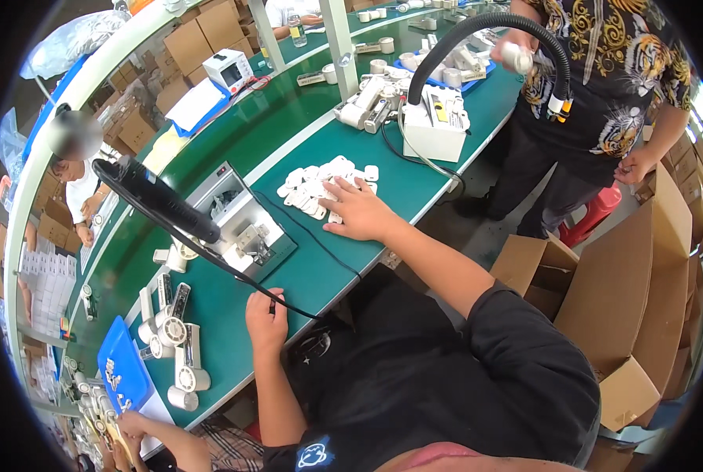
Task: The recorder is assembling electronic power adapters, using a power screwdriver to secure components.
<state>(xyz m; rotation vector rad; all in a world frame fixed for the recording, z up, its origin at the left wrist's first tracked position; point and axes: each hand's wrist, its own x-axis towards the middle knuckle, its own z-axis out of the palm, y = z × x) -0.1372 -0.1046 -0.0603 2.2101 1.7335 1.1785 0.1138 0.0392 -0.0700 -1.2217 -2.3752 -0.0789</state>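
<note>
A heap of small white plastic pieces (308, 186) lies on the green bench (332, 259). My right hand (361, 212) reaches over its near side, fingers spread and resting on the pieces. By the bench's front edge, my left hand (266, 322) is closed, with a bit of something dark showing at its fingers; what it is I cannot make out. Just beyond that hand stands a grey-white bench machine (253, 236) with a metal fixture in front. A black cable runs from the machine across the bench between my hands.
A black power screwdriver (162, 200) hangs over the machine. White handheld fan bodies (174, 334) and a blue tray (123, 366) lie left. A white box (438, 130) and flexible black hose (477, 23) stand right. A co-worker (595, 86) holds a white part; open cartons (611, 291) sit behind.
</note>
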